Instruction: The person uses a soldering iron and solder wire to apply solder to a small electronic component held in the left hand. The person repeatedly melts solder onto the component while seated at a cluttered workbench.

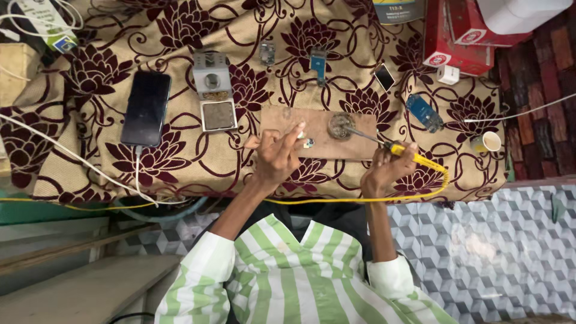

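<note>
Two bare hands work over a small wooden board (336, 143) on a table draped in a tan cloth with dark red flowers (180, 36); at the far left a black phone (146, 108) lies face up with a white cable running from its lower end; just right of it stands a grey metal soldering-iron stand (212, 78) with a square sponge tray (218, 115) in front. The left hand (277, 155) rests at the board's left end, its fingers curled narrow and pinched around something small that cannot be made out; a tiny component (308, 143) lies on the board just beside the fingertips. Farther right on the board sits a round tin of tip-cleaning wool (341, 125), and the iron's metal tip touches it. The right hand (384, 169) is closed around the yellow-handled soldering iron (414, 157), whose yellow cord loops back along the table edge. Beyond lie a blue circuit board (423, 112), a small paper cup (489, 141) and red boxes (456, 36).
</note>
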